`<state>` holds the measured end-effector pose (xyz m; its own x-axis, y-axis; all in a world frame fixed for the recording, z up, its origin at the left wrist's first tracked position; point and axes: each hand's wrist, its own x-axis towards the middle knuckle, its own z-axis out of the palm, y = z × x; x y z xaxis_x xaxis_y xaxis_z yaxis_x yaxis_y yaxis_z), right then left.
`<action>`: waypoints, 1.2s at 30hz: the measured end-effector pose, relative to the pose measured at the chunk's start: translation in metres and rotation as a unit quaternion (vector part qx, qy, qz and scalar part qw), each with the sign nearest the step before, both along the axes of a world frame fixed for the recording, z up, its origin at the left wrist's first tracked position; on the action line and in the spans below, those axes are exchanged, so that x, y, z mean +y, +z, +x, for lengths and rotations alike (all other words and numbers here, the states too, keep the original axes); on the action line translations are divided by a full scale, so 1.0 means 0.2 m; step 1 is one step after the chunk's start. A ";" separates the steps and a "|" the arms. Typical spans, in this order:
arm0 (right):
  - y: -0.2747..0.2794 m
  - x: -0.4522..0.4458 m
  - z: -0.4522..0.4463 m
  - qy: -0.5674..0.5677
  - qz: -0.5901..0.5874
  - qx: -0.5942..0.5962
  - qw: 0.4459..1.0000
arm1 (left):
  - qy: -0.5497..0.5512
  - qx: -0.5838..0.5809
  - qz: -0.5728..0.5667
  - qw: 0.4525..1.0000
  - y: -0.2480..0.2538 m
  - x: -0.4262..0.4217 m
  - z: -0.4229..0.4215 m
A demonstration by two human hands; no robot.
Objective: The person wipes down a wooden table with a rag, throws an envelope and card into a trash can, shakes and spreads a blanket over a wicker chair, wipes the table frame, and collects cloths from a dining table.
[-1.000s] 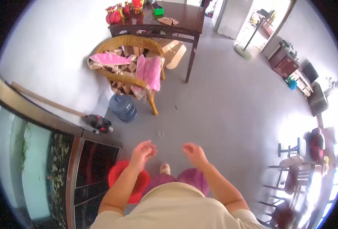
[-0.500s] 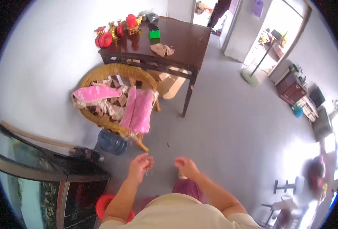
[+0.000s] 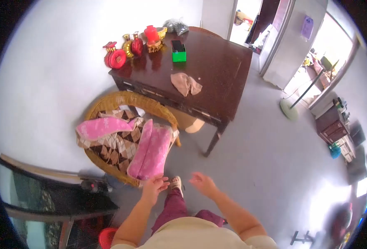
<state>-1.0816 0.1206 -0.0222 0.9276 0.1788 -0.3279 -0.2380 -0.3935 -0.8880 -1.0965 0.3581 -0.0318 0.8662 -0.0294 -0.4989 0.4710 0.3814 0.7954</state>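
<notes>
My left hand (image 3: 153, 189) hovers before my body with its fingers loosely stretched and apart, and I see nothing in it. Just beyond it in the view is the pink cushion (image 3: 154, 149) on the wicker chair (image 3: 94, 110); I cannot tell whether they touch. My right hand (image 3: 204, 184) hangs over the grey floor, slightly blurred. Its fingers are loosely bent, with a gap between them, and no object shows there. A second pink cloth (image 3: 104, 128) lies over the chair's checkered pad (image 3: 115, 151).
A dark wooden table (image 3: 216, 70) ahead bears a tan cloth (image 3: 185, 84), a green box (image 3: 179, 56) and red and gold ornaments (image 3: 152, 35). A fish tank (image 3: 38, 226) stands at left beside a red bucket (image 3: 107, 237). A stand fan (image 3: 289, 108) is at right.
I have stepped forward, so the chair and table appear nearer and lower. My foot now shows between my hands. The blue water bottle is mostly hidden. Both hands stay raised.
</notes>
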 end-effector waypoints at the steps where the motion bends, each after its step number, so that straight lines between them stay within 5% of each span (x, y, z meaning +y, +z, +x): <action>1: -0.04 0.01 0.10 0.001 0.002 -0.017 1.000 | -0.008 0.005 0.003 1.000 -0.03 0.03 0.10; 18: 0.25 0.04 2.14 -0.054 -0.001 -0.231 0.971 | -0.104 -0.223 0.100 0.964 0.28 -0.08 1.92; 26: 0.16 0.03 3.22 -0.002 -0.156 -0.315 0.936 | -0.058 -0.239 0.137 0.959 0.01 -0.25 2.49; 32: 0.10 0.13 3.66 0.003 -0.187 -0.311 0.932 | -0.007 -0.218 0.146 0.965 0.01 -0.20 2.63; 36: 0.07 0.34 3.53 0.022 -0.158 -0.383 0.910 | -0.002 -0.199 0.122 0.972 -0.07 -0.09 2.66</action>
